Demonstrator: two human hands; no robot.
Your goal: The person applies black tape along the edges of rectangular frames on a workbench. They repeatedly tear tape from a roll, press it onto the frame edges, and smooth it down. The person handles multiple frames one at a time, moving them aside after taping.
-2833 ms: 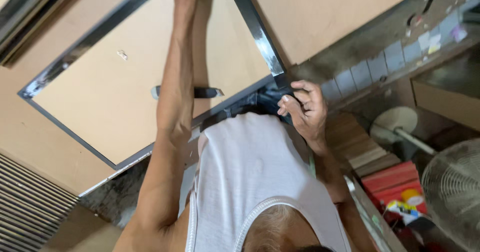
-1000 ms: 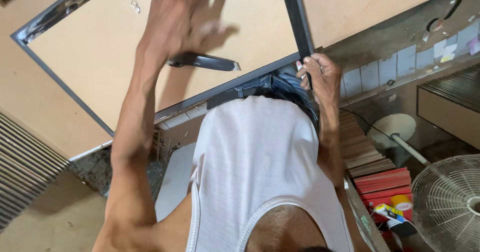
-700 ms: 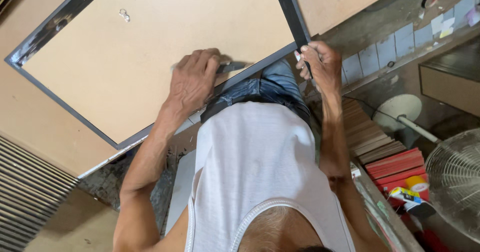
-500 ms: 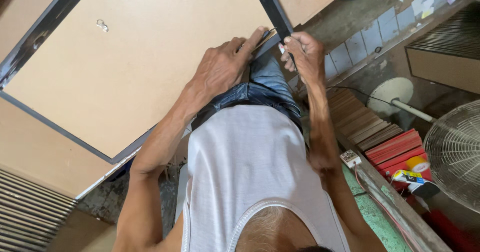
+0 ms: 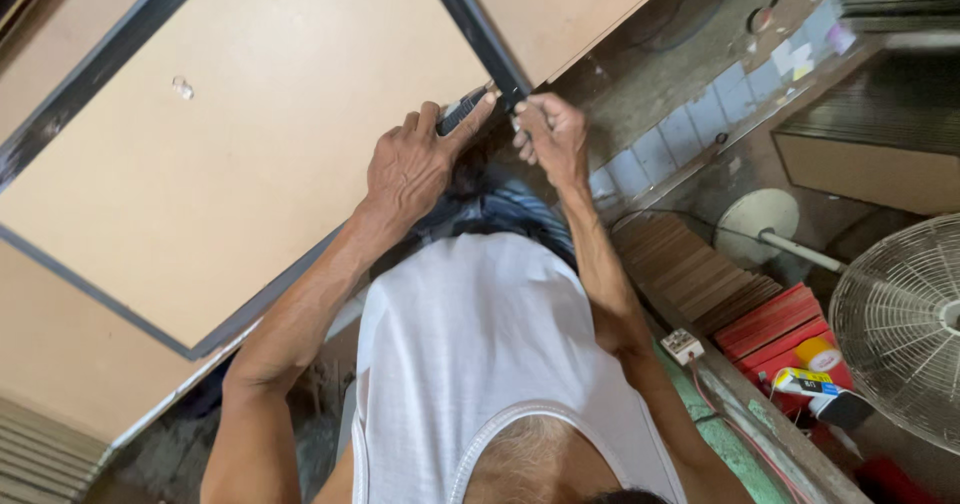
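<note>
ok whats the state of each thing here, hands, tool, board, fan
left hand: closed around the dark tool, at the board's corner
right hand: fingers pinching the frame corner
dark tool: held, tip at the corner
framed board: lying flat, dark edging on
fan: standing, blades not discernible
</note>
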